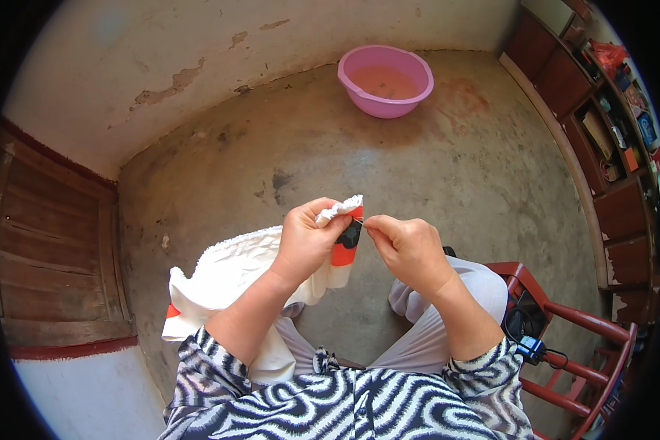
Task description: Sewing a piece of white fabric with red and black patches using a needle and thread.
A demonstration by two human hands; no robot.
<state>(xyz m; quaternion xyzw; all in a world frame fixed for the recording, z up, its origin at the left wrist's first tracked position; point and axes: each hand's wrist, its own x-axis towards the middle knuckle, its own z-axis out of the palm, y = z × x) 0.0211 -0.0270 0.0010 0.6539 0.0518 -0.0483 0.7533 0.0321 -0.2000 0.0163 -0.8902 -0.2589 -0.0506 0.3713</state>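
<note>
A white cloth (pixel 236 263) with a frilled edge and red-and-black patches drapes over my left thigh. My left hand (pixel 312 234) pinches its gathered edge between thumb and fingers, in front of my knees. Below that grip hangs a red-and-black part of the fabric (pixel 347 242). My right hand (pixel 404 242) is just to the right, thumb and forefinger pressed together on a thin, needle-like piece (pixel 358 221) that reaches to the cloth. Most of this small piece is covered by the fingertips, so its exact kind is unclear.
A pink plastic basin (pixel 386 107) with reddish liquid stands on the concrete floor by the wall. To my right is a red wooden chair (pixel 588 324) with a cabled black-and-blue device (pixel 529 347). Wooden cabinets (pixel 561 71) line the right side; a wooden door (pixel 55 236) is at left.
</note>
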